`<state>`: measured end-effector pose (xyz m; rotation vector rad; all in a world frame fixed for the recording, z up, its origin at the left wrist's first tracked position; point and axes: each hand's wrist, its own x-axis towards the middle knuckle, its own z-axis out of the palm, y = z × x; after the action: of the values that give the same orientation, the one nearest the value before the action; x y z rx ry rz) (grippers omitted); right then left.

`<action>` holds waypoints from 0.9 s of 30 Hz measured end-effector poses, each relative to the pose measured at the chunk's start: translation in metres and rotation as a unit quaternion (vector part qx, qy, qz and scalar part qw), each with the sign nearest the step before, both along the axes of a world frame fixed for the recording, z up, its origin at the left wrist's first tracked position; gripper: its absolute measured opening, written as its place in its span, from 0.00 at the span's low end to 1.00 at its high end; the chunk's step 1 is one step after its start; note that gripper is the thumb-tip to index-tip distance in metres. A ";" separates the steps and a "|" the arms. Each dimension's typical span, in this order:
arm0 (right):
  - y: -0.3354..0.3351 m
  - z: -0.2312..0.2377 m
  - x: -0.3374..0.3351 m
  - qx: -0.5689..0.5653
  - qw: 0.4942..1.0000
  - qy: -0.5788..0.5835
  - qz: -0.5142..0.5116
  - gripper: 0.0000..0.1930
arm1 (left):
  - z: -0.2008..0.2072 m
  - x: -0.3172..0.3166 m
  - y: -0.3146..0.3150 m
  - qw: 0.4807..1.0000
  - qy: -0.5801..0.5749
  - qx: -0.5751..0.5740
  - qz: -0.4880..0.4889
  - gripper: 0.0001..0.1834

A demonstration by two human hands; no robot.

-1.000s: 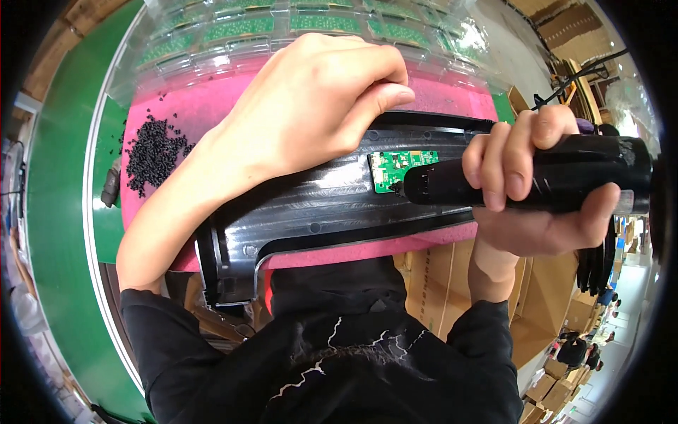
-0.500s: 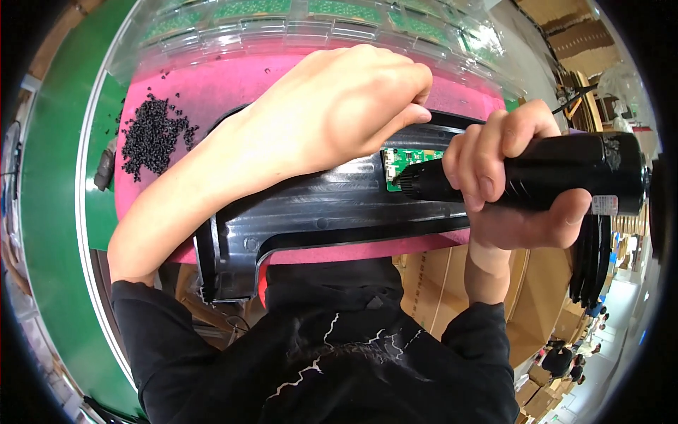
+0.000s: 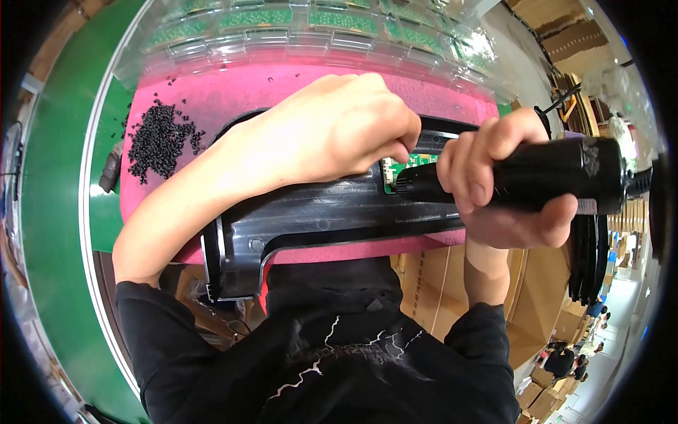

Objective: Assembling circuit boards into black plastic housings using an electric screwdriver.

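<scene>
Black plastic housing (image 3: pixel 339 219) on pink mat (image 3: pixel 296 92); left hand (image 3: pixel 339 134) presses circuit board (image 3: pixel 406 169), right hand (image 3: pixel 494 184) fist-gripping electric screwdriver (image 3: pixel 551 177)

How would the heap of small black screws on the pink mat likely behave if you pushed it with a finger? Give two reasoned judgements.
The heap of small black screws lies loose, with strays already scattered around it, so a push would probably spread it rather than slide it whole. The pink mat looks soft and matte, so the pieces would likely drag and stop rather than roll far.
</scene>
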<state>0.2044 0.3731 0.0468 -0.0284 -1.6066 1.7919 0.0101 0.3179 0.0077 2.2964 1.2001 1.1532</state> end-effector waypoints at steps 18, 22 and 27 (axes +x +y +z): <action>-0.004 0.038 0.034 0.014 0.977 0.207 -0.045 0.26 | 0.010 0.010 -0.005 0.996 -0.040 -0.047 -0.071 0.09; -0.001 0.039 0.030 0.031 0.983 0.180 -0.012 0.27 | 0.001 0.012 -0.002 0.998 -0.024 0.014 -0.064 0.10; 0.004 0.038 0.037 0.026 0.986 0.164 -0.002 0.27 | 0.001 0.013 -0.001 0.997 -0.019 -0.008 -0.073 0.11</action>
<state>0.2414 0.3766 0.0850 0.2742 -1.4125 1.6509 0.0227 0.3166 0.0090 2.2959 1.0052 1.1254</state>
